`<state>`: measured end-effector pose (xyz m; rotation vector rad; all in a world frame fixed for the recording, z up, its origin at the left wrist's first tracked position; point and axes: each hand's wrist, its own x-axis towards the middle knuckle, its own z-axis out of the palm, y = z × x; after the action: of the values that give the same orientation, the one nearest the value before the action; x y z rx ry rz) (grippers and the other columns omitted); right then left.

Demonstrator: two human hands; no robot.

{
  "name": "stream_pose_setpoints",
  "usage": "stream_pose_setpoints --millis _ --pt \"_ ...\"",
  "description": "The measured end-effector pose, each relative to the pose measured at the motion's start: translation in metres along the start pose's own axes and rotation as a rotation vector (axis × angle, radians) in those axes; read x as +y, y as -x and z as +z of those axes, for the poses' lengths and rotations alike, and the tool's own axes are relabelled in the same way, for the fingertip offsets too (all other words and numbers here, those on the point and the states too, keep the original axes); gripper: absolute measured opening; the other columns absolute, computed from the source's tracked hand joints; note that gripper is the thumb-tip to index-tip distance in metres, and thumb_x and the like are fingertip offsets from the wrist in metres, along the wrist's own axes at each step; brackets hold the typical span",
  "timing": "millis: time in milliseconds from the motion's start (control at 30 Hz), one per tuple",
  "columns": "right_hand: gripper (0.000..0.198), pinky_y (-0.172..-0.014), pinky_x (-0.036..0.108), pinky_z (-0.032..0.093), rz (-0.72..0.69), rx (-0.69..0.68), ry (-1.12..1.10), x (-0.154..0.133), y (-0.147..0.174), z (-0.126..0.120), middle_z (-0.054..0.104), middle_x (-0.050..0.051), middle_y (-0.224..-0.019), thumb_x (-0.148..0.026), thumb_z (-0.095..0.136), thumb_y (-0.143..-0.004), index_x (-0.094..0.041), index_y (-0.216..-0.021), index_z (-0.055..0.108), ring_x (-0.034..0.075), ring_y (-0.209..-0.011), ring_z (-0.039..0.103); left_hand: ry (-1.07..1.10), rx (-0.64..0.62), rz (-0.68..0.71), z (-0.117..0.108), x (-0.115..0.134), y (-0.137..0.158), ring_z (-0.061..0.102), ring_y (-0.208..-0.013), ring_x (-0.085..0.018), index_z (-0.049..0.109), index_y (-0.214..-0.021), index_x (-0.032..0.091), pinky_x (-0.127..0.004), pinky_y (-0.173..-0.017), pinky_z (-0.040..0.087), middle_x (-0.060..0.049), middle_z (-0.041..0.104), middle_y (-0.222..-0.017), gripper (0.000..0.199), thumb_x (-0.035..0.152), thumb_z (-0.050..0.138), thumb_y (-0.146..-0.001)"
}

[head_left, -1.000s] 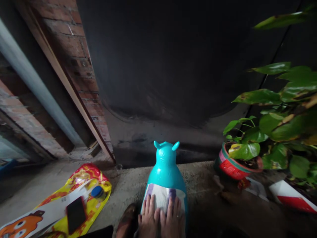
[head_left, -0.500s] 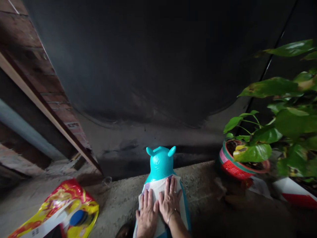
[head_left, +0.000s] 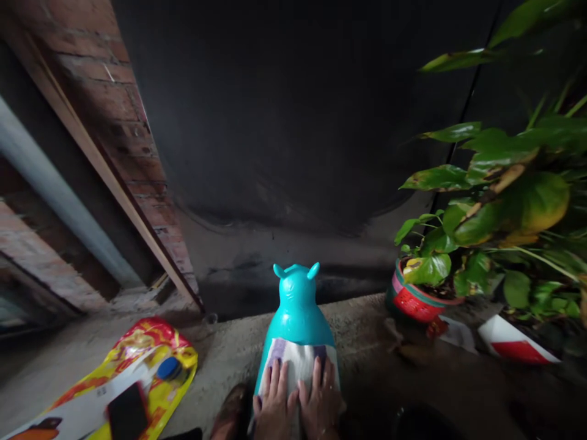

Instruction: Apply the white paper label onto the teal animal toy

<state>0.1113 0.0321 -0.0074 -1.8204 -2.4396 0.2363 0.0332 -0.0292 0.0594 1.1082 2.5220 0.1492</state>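
- Left hand (head_left: 274,406): fingers (head_left: 282,374) laid out flat, slightly spread, pointing forward on the cloth; thumb held out towards the other hand
- Right hand (head_left: 318,400): flat on the same cloth, just beside the left; its fingers point forward too, thumb apart from them; neither hand pinches anything
- White cloth (head_left: 297,357) with purple bands; it lies beneath both hands, over the back of the turquoise toy (head_left: 300,315)
- The toy: glossy, animal-shaped, two small ears; it stands upright at the lower middle, on the concrete floor (head_left: 362,333), head towards the dark panel (head_left: 293,122)
- Left of it: a brown shoe (head_left: 233,406); farther out, a red and yellow bag (head_left: 151,333), with a blue cap (head_left: 169,368) and a dark phone-like slab (head_left: 127,412) on it
- Right, well apart: a red pot (head_left: 415,300) with a leafy plant (head_left: 440,178); near it, a white and red box (head_left: 518,345)
- Far left: a brick wall (head_left: 137,146)
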Motion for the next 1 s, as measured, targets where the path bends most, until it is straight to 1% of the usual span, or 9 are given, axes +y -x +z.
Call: stream_pose_setpoints --millis 133,233,333,500,633,733,800,900,1000 --pt "0.062 -0.098 0.046 0.051 0.090 0.016 -0.001 0.005 0.020 0.009 0.039 0.024 -0.149 -0.045 0.042 -0.095 -0.009 -0.146 0.038 0.034 -0.135 0.045 -0.012 -0.029 0.029 0.009 -0.004 0.015 0.008 -0.151 -0.022 0.019 -0.150 0.030 -0.059 -0.119 0.021 0.003 0.006 -0.161 0.058 0.041 0.028 -0.093" --pt "0.058 -0.093 0.050 0.054 0.156 0.029 -0.002 -0.002 0.010 0.012 0.039 0.023 -0.149 -0.043 0.040 -0.096 -0.011 -0.145 0.040 0.035 -0.134 0.045 -0.038 -0.011 0.044 0.017 -0.009 0.004 0.009 -0.151 -0.024 0.020 -0.149 0.031 -0.062 -0.116 0.024 0.002 0.007 -0.162 0.057 0.041 0.028 -0.093" --pt "0.057 -0.092 0.050 0.054 0.159 0.045 -0.047 -0.005 -0.013 0.011 0.037 0.022 -0.150 -0.044 0.036 -0.098 -0.013 -0.146 0.039 0.034 -0.135 0.044 -0.029 -0.036 0.079 0.019 -0.011 -0.017 0.007 -0.151 -0.025 0.019 -0.149 0.033 -0.064 -0.114 0.027 0.002 0.008 -0.162 0.058 0.043 0.029 -0.093" --pt "0.060 -0.096 0.054 0.051 0.060 -0.041 -0.124 -0.003 -0.072 0.006 0.028 0.019 -0.155 -0.044 0.032 -0.098 -0.012 -0.150 0.028 0.033 -0.142 0.034 -0.032 -0.056 0.083 0.007 0.004 -0.062 0.000 -0.151 -0.025 0.014 -0.149 0.034 -0.065 -0.117 0.021 0.003 0.001 -0.162 0.058 0.045 0.030 -0.094" --pt "0.063 -0.112 0.056 0.038 -0.094 -0.034 -0.189 -0.006 -0.123 0.004 0.013 0.009 -0.160 -0.046 0.025 -0.100 -0.014 -0.153 0.015 0.028 -0.148 0.018 -0.045 -0.049 0.036 -0.003 0.020 -0.096 -0.006 -0.151 -0.024 0.008 -0.150 0.031 -0.063 -0.118 0.022 0.002 -0.005 -0.162 0.058 0.041 0.026 -0.096" --pt "0.064 -0.118 0.057 0.029 -0.192 -0.008 -0.266 -0.009 -0.144 0.006 0.007 0.006 -0.161 -0.045 0.021 -0.100 -0.014 -0.154 0.008 0.025 -0.150 0.010 -0.072 -0.035 0.011 -0.003 0.025 -0.110 -0.008 -0.150 -0.025 0.006 -0.150 0.029 -0.062 -0.117 0.024 0.000 -0.008 -0.161 0.059 0.041 0.026 -0.096" --pt "0.063 -0.117 0.058 0.030 -0.197 0.009 -0.276 -0.012 -0.148 0.008 0.009 0.006 -0.161 -0.044 0.022 -0.099 -0.015 -0.154 0.009 0.026 -0.149 0.011 -0.083 -0.040 0.006 -0.002 0.024 -0.114 -0.006 -0.150 -0.026 0.008 -0.151 0.029 -0.061 -0.117 0.026 0.001 -0.007 -0.161 0.061 0.044 0.028 -0.095" --pt "0.062 -0.111 0.059 0.038 -0.157 0.064 -0.254 -0.016 -0.143 0.013 0.015 0.007 -0.160 -0.045 0.024 -0.099 -0.018 -0.154 0.015 0.028 -0.148 0.020 -0.082 -0.055 0.005 -0.002 0.020 -0.115 -0.004 -0.150 -0.027 0.009 -0.151 0.027 -0.062 -0.116 0.027 0.000 -0.004 -0.161 0.062 0.044 0.029 -0.094" --pt "0.059 -0.101 0.059 0.047 -0.078 0.113 -0.210 -0.019 -0.127 0.023 0.026 0.010 -0.157 -0.044 0.028 -0.097 -0.018 -0.150 0.029 0.031 -0.143 0.033 -0.059 -0.073 0.045 -0.009 0.016 -0.111 -0.002 -0.150 -0.029 0.010 -0.150 0.023 -0.064 -0.114 0.029 -0.004 -0.002 -0.161 0.064 0.041 0.030 -0.093"
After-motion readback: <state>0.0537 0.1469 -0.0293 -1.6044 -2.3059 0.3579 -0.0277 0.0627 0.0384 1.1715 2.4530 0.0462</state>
